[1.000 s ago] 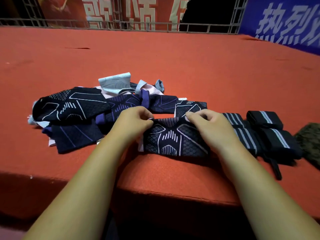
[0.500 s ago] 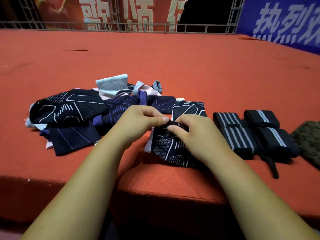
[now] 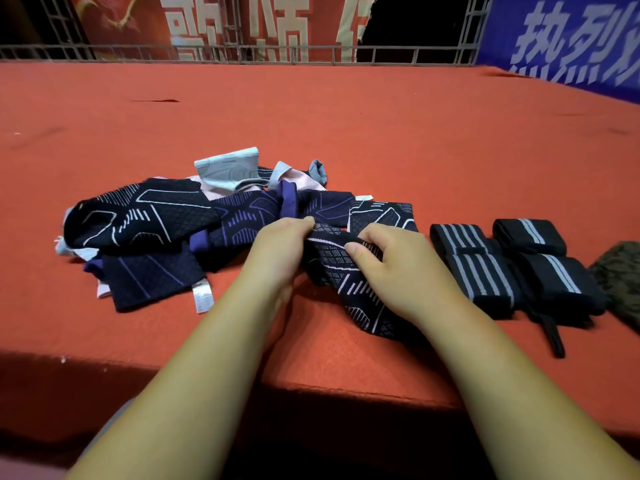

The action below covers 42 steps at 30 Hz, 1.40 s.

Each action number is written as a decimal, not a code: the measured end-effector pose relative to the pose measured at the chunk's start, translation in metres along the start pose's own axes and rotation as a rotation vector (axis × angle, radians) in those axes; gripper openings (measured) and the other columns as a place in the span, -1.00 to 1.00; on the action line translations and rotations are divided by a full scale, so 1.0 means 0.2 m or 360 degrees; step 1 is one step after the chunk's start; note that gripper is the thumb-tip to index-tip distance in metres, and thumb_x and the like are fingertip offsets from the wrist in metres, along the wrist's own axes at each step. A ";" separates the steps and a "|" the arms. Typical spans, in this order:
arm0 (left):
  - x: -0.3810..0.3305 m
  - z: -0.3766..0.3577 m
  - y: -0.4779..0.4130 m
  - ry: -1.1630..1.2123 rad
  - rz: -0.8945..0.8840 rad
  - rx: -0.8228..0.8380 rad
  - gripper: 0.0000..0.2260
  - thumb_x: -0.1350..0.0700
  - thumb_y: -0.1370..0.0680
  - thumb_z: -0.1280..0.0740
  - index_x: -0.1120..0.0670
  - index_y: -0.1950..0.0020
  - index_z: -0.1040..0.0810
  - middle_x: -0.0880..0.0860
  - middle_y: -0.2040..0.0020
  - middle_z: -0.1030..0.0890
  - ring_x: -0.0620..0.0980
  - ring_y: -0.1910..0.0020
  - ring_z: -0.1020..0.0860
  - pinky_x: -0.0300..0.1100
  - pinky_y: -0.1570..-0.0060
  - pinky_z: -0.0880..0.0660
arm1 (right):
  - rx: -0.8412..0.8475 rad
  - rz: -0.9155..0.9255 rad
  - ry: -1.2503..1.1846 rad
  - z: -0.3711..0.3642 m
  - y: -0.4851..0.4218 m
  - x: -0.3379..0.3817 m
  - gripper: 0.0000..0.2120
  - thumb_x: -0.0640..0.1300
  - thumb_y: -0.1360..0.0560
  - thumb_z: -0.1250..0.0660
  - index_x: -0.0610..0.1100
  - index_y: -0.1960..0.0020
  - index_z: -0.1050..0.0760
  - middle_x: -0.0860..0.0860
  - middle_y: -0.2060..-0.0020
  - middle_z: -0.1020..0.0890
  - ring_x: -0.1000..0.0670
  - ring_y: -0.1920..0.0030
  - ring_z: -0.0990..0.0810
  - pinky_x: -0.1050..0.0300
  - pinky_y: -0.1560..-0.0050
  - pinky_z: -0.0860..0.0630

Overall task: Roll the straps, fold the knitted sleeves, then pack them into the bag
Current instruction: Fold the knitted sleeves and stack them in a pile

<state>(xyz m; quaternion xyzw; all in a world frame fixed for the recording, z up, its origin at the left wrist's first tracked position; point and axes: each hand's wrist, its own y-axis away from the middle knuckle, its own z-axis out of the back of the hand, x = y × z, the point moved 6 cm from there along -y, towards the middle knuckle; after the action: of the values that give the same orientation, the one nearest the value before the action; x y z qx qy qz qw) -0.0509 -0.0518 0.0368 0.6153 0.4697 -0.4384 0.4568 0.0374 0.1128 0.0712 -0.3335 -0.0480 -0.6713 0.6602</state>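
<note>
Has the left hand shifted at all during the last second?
Yes. The left hand moved rightward, toward the rolled straps, folding the sleeve over.

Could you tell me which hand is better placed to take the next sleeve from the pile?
Probably the left hand: the sleeve pile lies on its side; the right hand is nearer the rolled straps.

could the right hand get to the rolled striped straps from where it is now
Probably yes, once it lets go: the right hand grips the knitted sleeve, but the rolled straps lie right beside it with nothing between.
</note>
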 end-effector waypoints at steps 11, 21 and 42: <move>0.01 -0.09 0.03 -0.0105 0.0001 0.0607 -0.73 0.20 -0.59 -0.40 0.08 -0.29 -0.60 0.14 -0.19 -0.72 0.19 -0.16 -0.69 0.21 -0.20 -0.61 | -0.0365 -0.0320 -0.0563 0.13 -0.01 -0.09 -0.81 0.02 -0.68 -0.34 0.00 -0.01 -0.70 0.14 0.16 -0.74 0.13 0.08 -0.68 0.09 0.01 -0.53; 0.09 -0.13 -0.01 0.0359 0.0193 0.0453 -0.72 0.39 -0.64 -0.22 0.20 0.05 -0.72 0.14 0.16 -0.69 -0.05 0.21 -0.63 -0.08 -0.16 -0.67 | -0.0301 -0.0562 -0.0877 0.09 -0.01 -0.13 -0.74 0.01 -0.69 -0.30 -0.14 -0.01 -0.65 -0.07 0.11 -0.76 -0.12 0.02 -0.72 -0.08 -0.04 -0.62; -0.13 -0.09 0.07 0.0443 -0.0327 0.0584 -0.86 0.06 -0.61 -0.39 0.11 -0.10 -0.60 0.12 0.08 -0.72 0.04 0.14 -0.69 -0.09 0.07 -0.68 | 0.0116 -0.0667 -0.1605 -0.07 0.02 -0.08 -0.70 0.09 -0.62 -0.48 -0.16 -0.04 -0.72 -0.19 0.01 -0.79 -0.14 0.02 -0.75 -0.23 -0.23 -0.63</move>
<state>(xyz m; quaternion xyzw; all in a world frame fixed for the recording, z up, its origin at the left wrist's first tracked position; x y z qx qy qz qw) -0.0390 -0.0407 0.0680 0.6914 0.5007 -0.4715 0.2212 0.0338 0.1186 0.0503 -0.5743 -0.4472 -0.5431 0.4186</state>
